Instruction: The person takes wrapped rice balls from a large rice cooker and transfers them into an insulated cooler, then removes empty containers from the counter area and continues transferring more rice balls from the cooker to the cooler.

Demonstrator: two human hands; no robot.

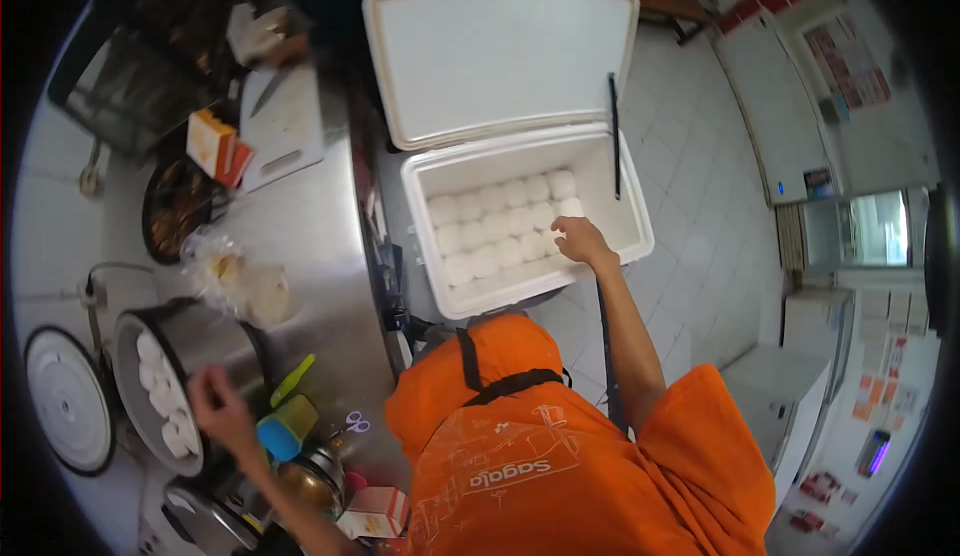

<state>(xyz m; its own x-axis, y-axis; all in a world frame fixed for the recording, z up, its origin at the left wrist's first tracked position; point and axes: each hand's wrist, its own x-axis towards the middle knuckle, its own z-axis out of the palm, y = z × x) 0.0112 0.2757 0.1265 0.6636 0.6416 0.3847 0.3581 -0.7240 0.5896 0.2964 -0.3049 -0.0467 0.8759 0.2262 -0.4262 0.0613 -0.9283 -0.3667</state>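
An open white cooler box [643, 211] stands before me, its lid [502, 61] raised. Rows of round white balls [495, 226], perhaps rice or dough, line its inside. My right hand [581, 241] is over the box's right part, fingers curled down at the balls; whether it grips one is hidden. At the lower left, my left hand [217, 398] hovers by the rim of a large metal pot [202, 346], fingers bent and blurred. Several white lumps [161, 391] lie in that pot.
Along the steel counter [322, 218] are a white cutting board [281, 128] with a knife [268, 95], a plastic bag [217, 263], a blue-capped container [279, 436] and purple-handled scissors [358, 422]. A co-worker's hand [289, 52] is at the counter's far end.
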